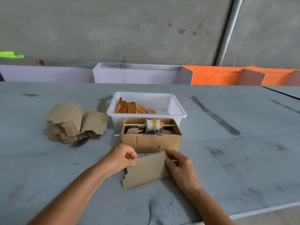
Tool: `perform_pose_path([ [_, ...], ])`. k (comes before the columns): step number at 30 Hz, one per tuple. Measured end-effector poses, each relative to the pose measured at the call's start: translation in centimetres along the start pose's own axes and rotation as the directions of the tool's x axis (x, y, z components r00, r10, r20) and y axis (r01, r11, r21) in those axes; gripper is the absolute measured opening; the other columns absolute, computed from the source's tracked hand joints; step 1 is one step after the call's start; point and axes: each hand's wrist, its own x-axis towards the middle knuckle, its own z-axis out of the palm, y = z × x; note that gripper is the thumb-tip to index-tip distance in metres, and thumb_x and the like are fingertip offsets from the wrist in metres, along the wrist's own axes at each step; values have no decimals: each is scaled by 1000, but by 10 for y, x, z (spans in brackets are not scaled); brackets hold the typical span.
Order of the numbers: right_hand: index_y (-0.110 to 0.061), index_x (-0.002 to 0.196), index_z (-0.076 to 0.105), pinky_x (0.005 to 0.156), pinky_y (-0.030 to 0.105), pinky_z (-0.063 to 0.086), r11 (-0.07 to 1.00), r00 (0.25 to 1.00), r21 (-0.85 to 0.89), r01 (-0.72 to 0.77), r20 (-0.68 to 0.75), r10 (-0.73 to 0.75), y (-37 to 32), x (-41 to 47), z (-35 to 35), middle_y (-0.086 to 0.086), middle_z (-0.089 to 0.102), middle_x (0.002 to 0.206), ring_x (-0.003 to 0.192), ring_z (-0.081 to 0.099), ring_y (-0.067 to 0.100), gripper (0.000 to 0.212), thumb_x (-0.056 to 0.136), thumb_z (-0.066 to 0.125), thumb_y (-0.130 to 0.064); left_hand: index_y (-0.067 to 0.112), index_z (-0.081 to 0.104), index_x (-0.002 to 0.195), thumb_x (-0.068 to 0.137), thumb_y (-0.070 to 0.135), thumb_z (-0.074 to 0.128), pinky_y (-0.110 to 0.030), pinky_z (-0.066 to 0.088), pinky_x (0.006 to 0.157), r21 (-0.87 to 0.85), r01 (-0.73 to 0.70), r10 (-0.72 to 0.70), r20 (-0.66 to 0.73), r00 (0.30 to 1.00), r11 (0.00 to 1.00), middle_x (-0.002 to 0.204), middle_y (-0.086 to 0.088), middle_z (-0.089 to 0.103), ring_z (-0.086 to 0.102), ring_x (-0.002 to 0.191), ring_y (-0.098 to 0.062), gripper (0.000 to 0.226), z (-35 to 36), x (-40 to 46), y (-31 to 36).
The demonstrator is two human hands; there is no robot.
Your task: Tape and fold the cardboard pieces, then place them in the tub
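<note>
A flat brown cardboard piece with a notched left edge lies tilted on the grey table in front of me. My left hand pinches its upper left edge with curled fingers. My right hand grips its right end, fingers curled over the top corner. Behind stands a white plastic tub with a row of folded orange-brown cardboard pieces in its left half. A tape roll sits on a stick across an open cardboard box between the tub and my hands.
A stack of unfolded cardboard pieces sits at the left of the table. Purple and orange panels run along the far edge before a concrete wall. The table's near edge crosses at the lower right.
</note>
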Motion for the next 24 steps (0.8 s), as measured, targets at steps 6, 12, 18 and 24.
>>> perform_pose_path([
  [6, -13, 114, 63, 72, 29, 57, 719, 958, 637, -277, 239, 158, -11, -1, -15, 10, 72, 99, 84, 70, 25, 47, 71, 77, -4, 7, 63, 80, 84, -10, 60, -21, 50, 52, -425, 18, -43, -51, 998, 905, 72, -7, 61, 57, 62, -13, 17, -26, -7, 7],
  [12, -3, 110, 62, 65, 28, 56, 705, 959, 667, -241, 273, 70, -22, -2, -6, 11, 70, 80, 76, 70, 22, 44, 68, 70, 5, 5, 61, 80, 84, -12, 58, -20, 51, 51, -472, 4, -22, -32, 999, 881, 70, -6, 59, 56, 60, -12, 18, -21, -8, 17],
  [18, -1, 81, 66, 53, 23, 54, 724, 959, 634, -270, 240, 148, -31, -5, -1, 14, 68, 69, 60, 67, 16, 5, 81, 65, 4, 7, 62, 80, 83, -11, 60, -20, 52, 52, -421, -42, 15, -66, 998, 906, 72, -6, 61, 58, 65, -13, 18, -18, -10, 20],
  [24, 0, 80, 59, 47, 20, 52, 534, 898, 749, -393, 188, 397, -36, -6, 2, 11, 65, 60, 53, 65, 14, 7, 85, 62, 4, 20, 61, 115, 94, -3, 47, -29, 54, 67, -699, -70, 6, -94, 996, 712, 97, -6, 71, 66, 82, -18, 33, -10, -21, 19],
])
